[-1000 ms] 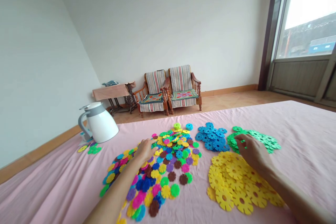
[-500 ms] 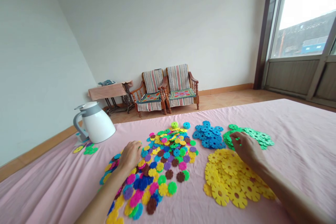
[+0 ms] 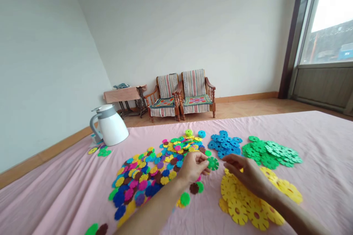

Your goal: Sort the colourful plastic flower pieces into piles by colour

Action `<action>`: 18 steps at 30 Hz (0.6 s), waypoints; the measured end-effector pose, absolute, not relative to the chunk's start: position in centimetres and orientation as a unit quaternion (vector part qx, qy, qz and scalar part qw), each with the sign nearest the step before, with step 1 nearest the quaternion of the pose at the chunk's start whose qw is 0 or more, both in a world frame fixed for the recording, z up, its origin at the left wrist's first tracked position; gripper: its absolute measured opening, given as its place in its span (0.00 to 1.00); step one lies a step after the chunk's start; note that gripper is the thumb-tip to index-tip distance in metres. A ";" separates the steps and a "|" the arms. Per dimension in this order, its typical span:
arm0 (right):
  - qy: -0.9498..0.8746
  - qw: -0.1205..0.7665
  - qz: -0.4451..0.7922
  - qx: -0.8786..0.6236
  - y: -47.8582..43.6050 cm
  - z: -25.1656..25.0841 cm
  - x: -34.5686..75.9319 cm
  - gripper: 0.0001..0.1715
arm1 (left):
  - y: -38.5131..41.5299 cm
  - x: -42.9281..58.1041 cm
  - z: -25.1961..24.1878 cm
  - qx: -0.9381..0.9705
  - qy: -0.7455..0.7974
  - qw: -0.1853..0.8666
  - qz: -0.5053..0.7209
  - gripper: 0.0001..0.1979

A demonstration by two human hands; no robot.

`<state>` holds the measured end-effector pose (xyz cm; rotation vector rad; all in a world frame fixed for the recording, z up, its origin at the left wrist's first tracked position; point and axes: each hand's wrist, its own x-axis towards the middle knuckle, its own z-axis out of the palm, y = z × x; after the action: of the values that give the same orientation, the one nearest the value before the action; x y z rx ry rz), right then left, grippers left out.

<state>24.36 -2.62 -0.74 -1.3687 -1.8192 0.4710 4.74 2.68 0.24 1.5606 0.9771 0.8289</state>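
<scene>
My left fingers (image 3: 203, 164) pinch green disc (image 3: 213, 163); right fingers (image 3: 234, 159) slightly parted, empty. Pink cloth (image 3: 281, 128) beneath; armchairs (image 3: 190, 100) before pale wall (image 3: 209, 25).

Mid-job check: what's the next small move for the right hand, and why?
Probably ease the right hand a little leftward to take the green notched disc. The left hand holds that disc out by its edge, the right fingertips are close but apart from it, and the pile of green discs lies over on the right.
</scene>
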 end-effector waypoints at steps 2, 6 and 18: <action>-0.731 0.384 0.197 -0.528 -2.7 -0.6 24.0 0.14 | 1.9 6.7 -0.1 0.643 0.396 0.557 0.346 0.15; -0.691 0.402 0.133 -0.585 -1.6 -1.3 26.3 0.16 | 1.7 6.9 0.2 0.698 0.409 0.477 0.344 0.11; -0.422 0.367 -0.110 -0.821 0.1 -2.9 35.2 0.26 | 6.6 -7.6 3.3 0.846 0.506 0.075 0.150 0.10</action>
<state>35.20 0.08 -2.93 -2.1103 -1.0842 -0.2832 -7.59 6.60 3.35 2.5382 1.5165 0.4497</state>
